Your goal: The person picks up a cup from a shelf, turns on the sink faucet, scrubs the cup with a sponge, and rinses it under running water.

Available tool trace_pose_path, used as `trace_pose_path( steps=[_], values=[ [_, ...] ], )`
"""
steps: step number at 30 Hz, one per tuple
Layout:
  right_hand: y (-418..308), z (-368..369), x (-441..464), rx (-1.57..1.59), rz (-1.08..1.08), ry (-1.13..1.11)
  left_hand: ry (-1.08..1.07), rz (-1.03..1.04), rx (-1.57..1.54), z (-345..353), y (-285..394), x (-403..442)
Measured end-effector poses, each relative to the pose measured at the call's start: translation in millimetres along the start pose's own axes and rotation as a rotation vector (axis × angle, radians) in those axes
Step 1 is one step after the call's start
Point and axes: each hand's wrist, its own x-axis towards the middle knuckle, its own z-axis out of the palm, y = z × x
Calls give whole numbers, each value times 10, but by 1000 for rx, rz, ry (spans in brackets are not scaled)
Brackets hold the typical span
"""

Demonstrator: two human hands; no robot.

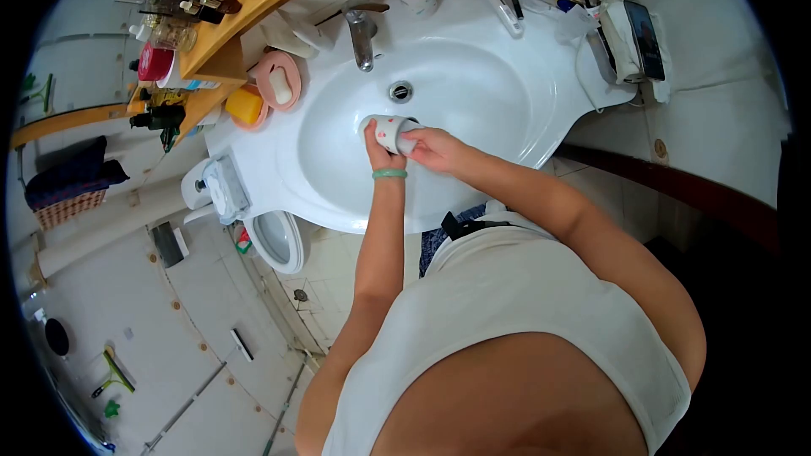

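A white cup with small red marks (pixel 389 130) is tilted on its side over the near part of the white washbasin (pixel 490 76). My left hand (pixel 383 154), below a green bangle (pixel 389 173), is wrapped round the cup. At the cup's mouth, the fingers of my right hand (pixel 436 150) are pinched together on something pale and whitish, partly inside the cup. What that pale thing is I cannot make out. Beyond the cup lie the drain (pixel 400 91) and the metal faucet (pixel 361 38).
Pink soap dishes (pixel 269 67) hold a white bar and a yellow block on the left. A dark-mouthed cup (pixel 417 2) stands behind the basin. A phone (pixel 644 40) leans at the right; bottles crowd a wooden shelf (pixel 253 13).
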Motion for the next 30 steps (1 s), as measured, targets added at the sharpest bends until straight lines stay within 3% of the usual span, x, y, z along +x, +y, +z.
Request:
trace_pose_path(
  steps=[3, 9, 14, 18, 22, 30],
  values=[
    [-115, -30, -199, -105, 12, 82, 97, 13, 39, 54, 217, 40],
    [-346, -173, -523, -189, 51, 13, 157, 181, -12, -11, 427, 69],
    [-438, -243, -525, -183, 82, 33, 207, 448, 264, 267, 544, -139],
    [-466, -262, -429, -485, -51, 179, 245, 656, 525, 488, 576, -326],
    [-457, -287, -335, -611, -168, 296, 252, 686, 708, 652, 633, -500],
    [-504, -281, -288, -709, -242, 119, 206, 960, 1077, 654, 711, -593]
  ],
)
